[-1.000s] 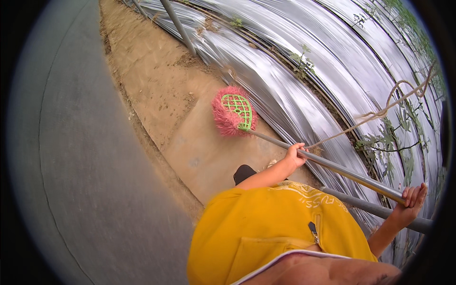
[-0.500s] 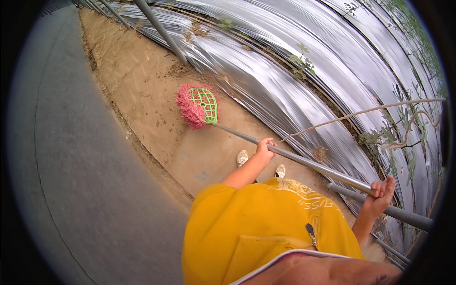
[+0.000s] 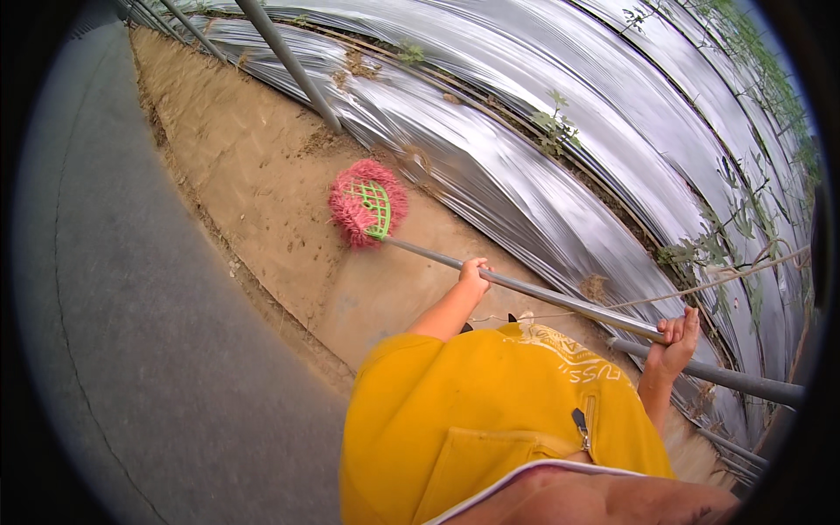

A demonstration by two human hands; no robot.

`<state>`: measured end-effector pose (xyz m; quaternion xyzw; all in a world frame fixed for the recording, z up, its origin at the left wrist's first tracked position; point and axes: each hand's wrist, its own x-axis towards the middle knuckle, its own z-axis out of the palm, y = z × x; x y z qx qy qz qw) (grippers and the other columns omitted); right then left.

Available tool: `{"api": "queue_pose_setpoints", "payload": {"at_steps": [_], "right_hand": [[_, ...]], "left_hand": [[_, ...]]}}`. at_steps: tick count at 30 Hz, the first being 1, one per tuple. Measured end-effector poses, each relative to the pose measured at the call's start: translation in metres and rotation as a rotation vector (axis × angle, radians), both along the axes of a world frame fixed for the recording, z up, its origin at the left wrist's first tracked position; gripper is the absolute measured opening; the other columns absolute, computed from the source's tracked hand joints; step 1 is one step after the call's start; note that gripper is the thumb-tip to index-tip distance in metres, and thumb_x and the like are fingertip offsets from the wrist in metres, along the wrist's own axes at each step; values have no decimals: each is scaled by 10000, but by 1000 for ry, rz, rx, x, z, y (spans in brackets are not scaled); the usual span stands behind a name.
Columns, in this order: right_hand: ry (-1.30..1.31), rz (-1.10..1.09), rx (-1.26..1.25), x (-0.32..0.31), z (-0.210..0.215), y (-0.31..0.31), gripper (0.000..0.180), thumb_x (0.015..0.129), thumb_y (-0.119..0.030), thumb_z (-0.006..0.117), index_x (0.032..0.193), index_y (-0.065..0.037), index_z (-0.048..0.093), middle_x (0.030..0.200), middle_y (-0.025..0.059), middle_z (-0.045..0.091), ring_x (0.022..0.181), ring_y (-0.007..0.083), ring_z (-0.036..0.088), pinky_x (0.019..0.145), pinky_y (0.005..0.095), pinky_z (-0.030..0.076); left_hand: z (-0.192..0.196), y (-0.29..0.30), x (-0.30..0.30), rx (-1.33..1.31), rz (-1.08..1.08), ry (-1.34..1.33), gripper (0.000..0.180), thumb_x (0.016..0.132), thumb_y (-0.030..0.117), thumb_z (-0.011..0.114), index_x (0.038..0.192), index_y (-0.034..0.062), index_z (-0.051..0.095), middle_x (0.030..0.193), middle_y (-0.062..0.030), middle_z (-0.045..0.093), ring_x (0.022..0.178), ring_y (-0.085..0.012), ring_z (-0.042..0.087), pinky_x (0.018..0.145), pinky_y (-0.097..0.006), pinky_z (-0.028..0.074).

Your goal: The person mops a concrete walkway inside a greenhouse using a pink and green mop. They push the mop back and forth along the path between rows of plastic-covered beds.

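A mop with a shaggy pink head point(image 3: 348, 214) and a green lattice frame point(image 3: 377, 210) is held out ahead of me, its head over the sandy ground. Its long metal handle point(image 3: 564, 301) slants down to the right, across the front of my yellow top. My left hand point(image 3: 475, 275) is wrapped round the handle partway along. Near the handle's close end, my right hand point(image 3: 677, 339) grips it too, palm turned up. Whether the mop head touches the ground, I cannot tell.
Silvery plastic film point(image 3: 490, 188) covers the beds on the right, with green plants point(image 3: 556, 127) growing through. A slanting grey pole point(image 3: 293, 66) stands ahead; another pipe point(image 3: 744, 381) lies by my right hand. A thin rope point(image 3: 700, 287) crosses near the handle. Dark sheeting point(image 3: 175, 306) runs along the left.
Both hands have shifted left with the handle. The mop head has turned, showing more pink around its frame. The rope has dropped lower and now crosses the handle.
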<state>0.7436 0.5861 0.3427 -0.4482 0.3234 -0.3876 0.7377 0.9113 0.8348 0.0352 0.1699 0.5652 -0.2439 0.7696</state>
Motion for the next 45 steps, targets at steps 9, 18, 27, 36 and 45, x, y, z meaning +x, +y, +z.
{"api": "queue_pose_setpoints", "payload": {"at_steps": [9,18,27,36,45], "right_hand": [[-178,79,-260,-32,105,-26,185,900,-206,459,864,-38,527,478,-62,226,406,21,232,466,188,294],[-75,142,-27,26,1,36,177,892,-217,470,821,-58,503,481,-52,242,400,56,254,475,217,323],[-247,246,-205,34,64,33,189,907,-224,440,827,-69,513,465,-71,228,390,37,247,483,207,321],[-24,259,23,106,-5,72,167,894,-207,465,836,-52,484,489,-52,255,421,54,276,513,237,349],[-146,475,-230,127,36,85,146,905,-176,423,825,-65,474,446,-54,238,383,47,272,504,236,356]], "left_hand": [[65,-57,-29,-299,-65,0,171,709,-21,553,693,70,409,553,-26,410,486,-163,416,606,-336,452],[-4,28,26,15,29,7,169,695,-6,543,668,93,408,529,3,386,463,-131,397,546,-284,429],[24,2,54,-193,90,-263,186,691,-4,572,643,75,411,519,-23,401,461,-161,398,477,-304,411],[-14,85,85,142,84,-46,189,710,-11,529,644,108,400,517,5,388,442,-125,386,515,-258,427],[0,81,123,-77,187,-288,167,715,15,549,632,77,417,520,-24,407,478,-173,404,478,-280,399]]}}
